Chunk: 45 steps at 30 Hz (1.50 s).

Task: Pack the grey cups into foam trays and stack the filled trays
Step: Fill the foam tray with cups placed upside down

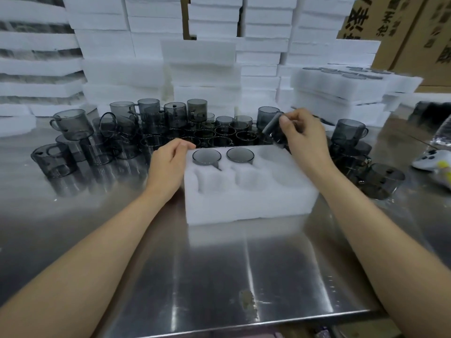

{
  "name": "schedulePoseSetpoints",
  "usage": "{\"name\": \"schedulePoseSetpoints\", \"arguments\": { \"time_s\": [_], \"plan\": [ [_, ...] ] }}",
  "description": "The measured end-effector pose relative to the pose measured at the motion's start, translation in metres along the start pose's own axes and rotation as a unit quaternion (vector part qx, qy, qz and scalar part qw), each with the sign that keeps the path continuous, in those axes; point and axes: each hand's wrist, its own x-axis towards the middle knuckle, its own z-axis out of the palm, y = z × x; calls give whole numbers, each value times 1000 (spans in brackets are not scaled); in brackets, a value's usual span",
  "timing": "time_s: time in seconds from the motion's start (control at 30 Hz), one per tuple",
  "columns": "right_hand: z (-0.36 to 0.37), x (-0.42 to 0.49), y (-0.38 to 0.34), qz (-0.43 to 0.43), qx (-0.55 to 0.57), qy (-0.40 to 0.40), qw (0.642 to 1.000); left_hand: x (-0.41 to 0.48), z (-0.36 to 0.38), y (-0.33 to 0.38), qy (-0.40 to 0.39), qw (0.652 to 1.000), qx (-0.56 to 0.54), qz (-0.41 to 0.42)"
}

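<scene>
Presently right hand (305, 137) grips tilted grey cup (275, 129) over far-right pocket of foam tray (244, 203); left hand (168, 164), relaxed, touches its left edge.

Table (219, 264): bare metal, brushed, glossy; streaky reflections, one dull stain towards the near edge. Foam tray (244, 203): white foam, matt, soft fuzzy surface. Grey cups (207, 156): smoky translucent, smooth, glossy; glass or plastic not determinable. Tilted grey cup (274, 129): same finish. Far foam stacks (200, 69): same matt white. Far-right boxes (402, 32): brown cardboard, matt, dark print.
</scene>
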Motion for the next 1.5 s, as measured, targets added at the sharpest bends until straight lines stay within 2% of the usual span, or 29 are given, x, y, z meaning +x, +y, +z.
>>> {"name": "schedulePoseSetpoints", "arguments": {
  "time_s": [0.4, 0.57, 0.73, 0.87, 0.97, 1.27, 1.5],
  "plan": [
    [-4, -6, 2, -52, -80, -134, 986, 2, -1, -4, -13, 1000, 15, 4],
    [-4, -4, 6, -57, -138, -207, 967, 2, -1, -6, -21, 1000, 12, -6],
    [-12, 0, 7, 7, -3, -152, 988, 2, -1, -5, -19, 1000, 12, -5],
    [-23, 6, 13, 59, -6, -204, 977, 1, -1, -4, -19, 1000, 14, -5],
    [-24, 8, 18, 81, 12, -212, 974, 1, -1, -5, -16, 1000, 15, -8],
    [-26, 6, 16, 26, 43, -207, 977, -1, -1, -4, -16, 1000, 23, -6],
    [-27, 6, 17, 28, 32, -209, 977, -1, -1, -2, -22, 999, 29, 0]
  ]
}}
